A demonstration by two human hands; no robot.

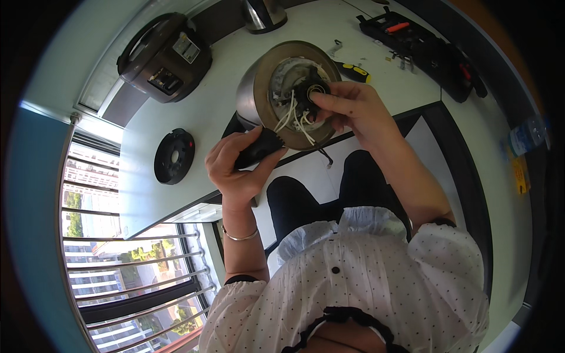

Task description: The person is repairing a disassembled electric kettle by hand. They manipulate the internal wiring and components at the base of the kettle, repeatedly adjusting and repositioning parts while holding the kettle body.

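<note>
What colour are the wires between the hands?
The wires are off-white; the head view shows them best.

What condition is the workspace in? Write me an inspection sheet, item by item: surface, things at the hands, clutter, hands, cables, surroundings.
Surface: pale tabletop with dark edging.
Things at the hands: metal vessel, tilted, its opened underside facing the camera; ridged black piece; ringed black part.
Clutter: black round base at left; yellow-and-black tool handle beyond the vessel; black tool case and small metal pieces at right.
Hands: left hand grips the ridged black piece; right hand has its fingers on the ringed black part.
Cables: white wires at the underside; where each ends is unclear.
Surroundings: brown cooker, metal kettle, plastic bottle, barred window.
</note>
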